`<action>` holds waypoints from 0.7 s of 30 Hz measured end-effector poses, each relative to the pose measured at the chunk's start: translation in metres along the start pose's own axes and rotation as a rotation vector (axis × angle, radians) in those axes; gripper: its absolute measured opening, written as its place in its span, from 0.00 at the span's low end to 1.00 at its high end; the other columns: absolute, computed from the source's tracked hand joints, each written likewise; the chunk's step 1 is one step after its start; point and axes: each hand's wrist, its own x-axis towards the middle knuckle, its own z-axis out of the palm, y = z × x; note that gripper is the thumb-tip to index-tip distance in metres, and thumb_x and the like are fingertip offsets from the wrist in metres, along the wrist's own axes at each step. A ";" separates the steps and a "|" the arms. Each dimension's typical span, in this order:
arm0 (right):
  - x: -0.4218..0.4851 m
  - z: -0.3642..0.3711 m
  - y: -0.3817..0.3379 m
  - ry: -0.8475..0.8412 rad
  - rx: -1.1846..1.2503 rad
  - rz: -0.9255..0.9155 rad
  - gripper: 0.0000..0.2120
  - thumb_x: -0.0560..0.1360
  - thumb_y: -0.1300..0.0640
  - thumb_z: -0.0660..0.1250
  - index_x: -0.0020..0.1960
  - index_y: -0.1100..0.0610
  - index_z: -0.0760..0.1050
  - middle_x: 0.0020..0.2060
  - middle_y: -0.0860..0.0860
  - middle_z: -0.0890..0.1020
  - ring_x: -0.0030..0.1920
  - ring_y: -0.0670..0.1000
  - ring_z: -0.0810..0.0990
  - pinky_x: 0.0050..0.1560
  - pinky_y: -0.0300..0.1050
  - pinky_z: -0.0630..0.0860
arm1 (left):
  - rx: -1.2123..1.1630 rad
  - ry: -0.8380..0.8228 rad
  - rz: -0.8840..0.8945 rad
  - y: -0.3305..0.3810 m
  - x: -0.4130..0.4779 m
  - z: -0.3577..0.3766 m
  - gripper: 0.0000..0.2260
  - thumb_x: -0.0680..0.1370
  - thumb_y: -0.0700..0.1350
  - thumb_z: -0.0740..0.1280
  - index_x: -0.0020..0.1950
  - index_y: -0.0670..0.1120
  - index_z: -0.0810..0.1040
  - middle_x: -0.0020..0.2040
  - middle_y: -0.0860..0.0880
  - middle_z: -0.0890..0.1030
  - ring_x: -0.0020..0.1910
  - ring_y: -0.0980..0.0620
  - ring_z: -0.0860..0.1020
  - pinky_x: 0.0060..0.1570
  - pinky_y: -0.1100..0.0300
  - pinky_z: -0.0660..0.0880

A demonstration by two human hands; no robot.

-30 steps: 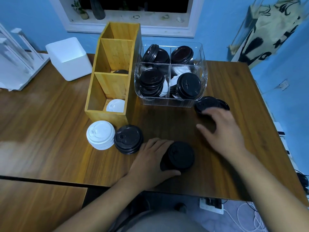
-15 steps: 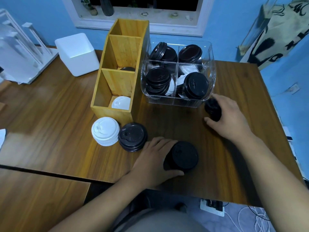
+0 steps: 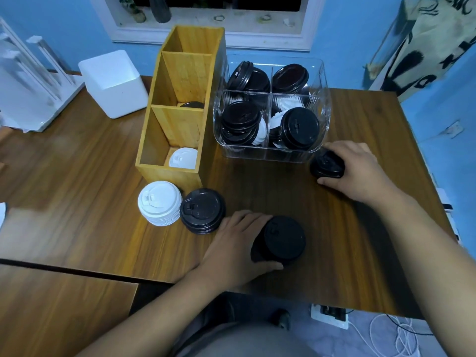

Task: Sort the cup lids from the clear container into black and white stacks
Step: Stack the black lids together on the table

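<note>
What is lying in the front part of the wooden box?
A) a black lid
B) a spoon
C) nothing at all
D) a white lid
D: a white lid lies flat on the floor of the nearest compartment of the wooden box.

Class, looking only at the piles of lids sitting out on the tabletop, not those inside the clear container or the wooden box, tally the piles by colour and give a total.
White piles: 1, the white stack in front of the wooden organiser.
Black piles: 3, the black stack beside it, the black lids in the left hand, and the black lids under the right hand.
Total: 4
</note>
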 end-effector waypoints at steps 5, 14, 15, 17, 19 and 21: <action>-0.054 -0.008 -0.047 0.195 0.055 -0.019 0.35 0.64 0.42 0.78 0.69 0.47 0.73 0.66 0.47 0.73 0.68 0.57 0.66 0.66 0.63 0.64 | -0.005 0.009 0.000 -0.001 0.001 0.002 0.42 0.69 0.74 0.68 0.77 0.55 0.67 0.71 0.60 0.71 0.73 0.54 0.65 0.70 0.53 0.65; -0.139 0.037 -0.056 0.003 0.091 0.118 0.38 0.67 0.31 0.70 0.73 0.45 0.69 0.71 0.42 0.68 0.69 0.51 0.63 0.63 0.52 0.64 | 0.023 0.011 -0.003 -0.001 0.001 0.004 0.42 0.69 0.75 0.68 0.77 0.54 0.66 0.72 0.59 0.71 0.74 0.55 0.63 0.70 0.59 0.59; -0.141 0.034 -0.051 -0.034 0.125 0.087 0.36 0.69 0.32 0.69 0.74 0.43 0.68 0.73 0.41 0.66 0.71 0.50 0.61 0.67 0.53 0.63 | 0.022 0.013 -0.003 -0.001 0.001 0.004 0.42 0.69 0.75 0.68 0.77 0.54 0.66 0.72 0.59 0.71 0.74 0.55 0.63 0.70 0.59 0.59; -0.143 0.029 -0.044 -0.094 0.194 0.043 0.34 0.72 0.36 0.68 0.75 0.42 0.66 0.73 0.40 0.66 0.73 0.48 0.61 0.71 0.59 0.64 | 0.018 0.013 -0.003 -0.001 0.001 0.004 0.42 0.69 0.75 0.67 0.77 0.54 0.67 0.71 0.59 0.71 0.74 0.55 0.63 0.71 0.57 0.61; -0.144 0.024 -0.044 -0.058 0.233 0.055 0.33 0.70 0.37 0.70 0.73 0.45 0.70 0.70 0.41 0.70 0.70 0.47 0.65 0.71 0.57 0.67 | 0.012 0.016 0.000 -0.001 0.001 0.003 0.42 0.69 0.75 0.67 0.77 0.54 0.67 0.71 0.59 0.71 0.73 0.55 0.64 0.71 0.56 0.62; -0.144 0.018 -0.056 0.065 0.254 0.105 0.34 0.67 0.36 0.72 0.69 0.48 0.74 0.66 0.42 0.75 0.67 0.46 0.69 0.69 0.44 0.68 | 0.015 0.017 0.002 -0.001 0.001 0.003 0.42 0.69 0.75 0.67 0.76 0.54 0.67 0.71 0.59 0.71 0.73 0.56 0.64 0.71 0.57 0.61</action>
